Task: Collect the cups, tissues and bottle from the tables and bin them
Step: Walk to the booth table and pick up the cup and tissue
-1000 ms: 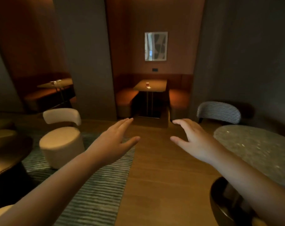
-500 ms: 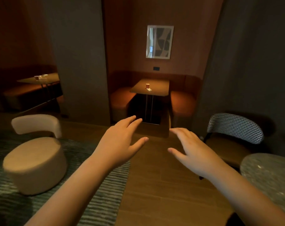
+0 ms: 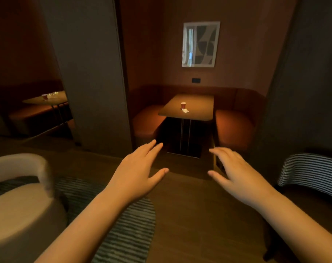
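One cup (image 3: 183, 105) stands on the table (image 3: 199, 107), inward of its near edge

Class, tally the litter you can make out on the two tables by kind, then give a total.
Cups: 2, the middle table cup and the left table cup.
Tissues: 1, the tissue beside the middle table cup.
Bottles: 0 identifiable; glinting items near the left table cup are too blurred.
Total: 3

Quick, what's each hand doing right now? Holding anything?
Left hand: open, fingers straight, holding nothing.
Right hand: open, fingers spread, holding nothing.
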`<action>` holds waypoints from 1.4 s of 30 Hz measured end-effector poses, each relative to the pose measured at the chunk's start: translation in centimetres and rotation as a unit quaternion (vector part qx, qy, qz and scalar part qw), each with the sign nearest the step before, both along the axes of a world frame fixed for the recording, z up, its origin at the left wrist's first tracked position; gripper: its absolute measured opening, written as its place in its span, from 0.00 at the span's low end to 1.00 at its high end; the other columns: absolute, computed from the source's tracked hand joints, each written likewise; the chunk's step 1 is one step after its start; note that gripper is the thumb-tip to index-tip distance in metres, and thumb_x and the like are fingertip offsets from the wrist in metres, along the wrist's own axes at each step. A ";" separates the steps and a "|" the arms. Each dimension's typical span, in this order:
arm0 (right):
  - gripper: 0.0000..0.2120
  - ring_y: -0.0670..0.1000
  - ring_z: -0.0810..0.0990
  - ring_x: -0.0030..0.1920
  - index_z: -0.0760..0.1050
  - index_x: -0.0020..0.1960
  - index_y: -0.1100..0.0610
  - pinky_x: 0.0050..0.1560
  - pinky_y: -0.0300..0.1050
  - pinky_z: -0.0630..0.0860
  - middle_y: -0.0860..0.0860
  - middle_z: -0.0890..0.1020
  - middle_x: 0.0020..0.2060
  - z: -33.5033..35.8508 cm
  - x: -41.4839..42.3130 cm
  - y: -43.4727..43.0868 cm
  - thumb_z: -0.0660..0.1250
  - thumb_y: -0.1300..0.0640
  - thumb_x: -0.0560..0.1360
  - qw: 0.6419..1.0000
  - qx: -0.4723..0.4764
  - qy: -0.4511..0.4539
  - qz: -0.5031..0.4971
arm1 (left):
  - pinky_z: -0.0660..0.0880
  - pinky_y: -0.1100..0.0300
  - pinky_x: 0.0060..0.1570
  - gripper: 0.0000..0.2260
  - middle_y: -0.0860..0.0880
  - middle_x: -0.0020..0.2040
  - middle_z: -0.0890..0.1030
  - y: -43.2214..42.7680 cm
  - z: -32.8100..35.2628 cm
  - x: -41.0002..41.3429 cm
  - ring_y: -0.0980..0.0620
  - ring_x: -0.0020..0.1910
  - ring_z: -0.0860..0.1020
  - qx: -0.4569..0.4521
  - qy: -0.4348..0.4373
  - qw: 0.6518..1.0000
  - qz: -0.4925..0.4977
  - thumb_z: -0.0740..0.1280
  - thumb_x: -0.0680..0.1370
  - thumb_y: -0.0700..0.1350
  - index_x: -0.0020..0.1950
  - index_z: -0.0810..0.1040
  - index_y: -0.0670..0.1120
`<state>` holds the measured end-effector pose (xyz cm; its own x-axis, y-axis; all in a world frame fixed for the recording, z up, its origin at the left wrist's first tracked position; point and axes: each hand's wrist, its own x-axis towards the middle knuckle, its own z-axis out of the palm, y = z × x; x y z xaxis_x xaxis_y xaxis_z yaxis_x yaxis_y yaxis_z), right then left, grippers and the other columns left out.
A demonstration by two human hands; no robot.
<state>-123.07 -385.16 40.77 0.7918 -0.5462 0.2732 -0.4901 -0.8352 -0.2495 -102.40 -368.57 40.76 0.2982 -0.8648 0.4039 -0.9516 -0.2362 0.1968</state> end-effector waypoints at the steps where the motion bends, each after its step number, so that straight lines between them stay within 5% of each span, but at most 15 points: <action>1: 0.30 0.44 0.57 0.72 0.54 0.75 0.46 0.68 0.40 0.58 0.43 0.59 0.73 0.0 1.7 -2.0 0.61 0.43 0.77 1.000 0.006 -0.003 0.003 | 0.61 0.58 0.67 0.32 0.56 0.75 0.55 -1.7 -0.3 1.3 0.58 0.72 0.57 -0.001 0.012 1.000 0.005 0.57 0.74 0.64 0.75 0.51 0.57; 17: 0.31 0.43 0.53 0.73 0.52 0.75 0.45 0.69 0.41 0.56 0.43 0.55 0.74 -5.4 27.4 -35.7 0.61 0.45 0.77 0.998 0.057 0.013 -0.034 | 0.57 0.56 0.67 0.32 0.56 0.76 0.52 -37.3 -5.7 28.7 0.56 0.73 0.54 -0.007 0.066 0.998 0.016 0.59 0.75 0.63 0.75 0.49 0.58; 25: 0.30 0.44 0.54 0.73 0.53 0.75 0.46 0.68 0.40 0.54 0.44 0.57 0.74 -6.6 34.9 -52.2 0.62 0.45 0.77 0.994 0.082 0.004 -0.078 | 0.53 0.57 0.67 0.32 0.55 0.76 0.51 -55.9 -6.3 36.9 0.55 0.73 0.53 0.015 0.053 0.998 -0.043 0.59 0.75 0.62 0.75 0.49 0.58; 42: 0.27 0.47 0.62 0.68 0.59 0.73 0.50 0.62 0.38 0.58 0.49 0.64 0.70 -12.0 57.4 -94.2 0.64 0.49 0.77 0.992 0.118 -0.025 -0.029 | 0.57 0.55 0.68 0.32 0.53 0.76 0.52 -93.2 -10.7 56.4 0.52 0.73 0.54 0.065 0.077 0.995 0.011 0.59 0.77 0.60 0.76 0.48 0.55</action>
<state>-65.71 -479.36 28.79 0.7465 -0.6432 0.1706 -0.5173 -0.7222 -0.4592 -45.99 -461.76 30.07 0.3675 -0.8992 0.2374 -0.9065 -0.2893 0.3074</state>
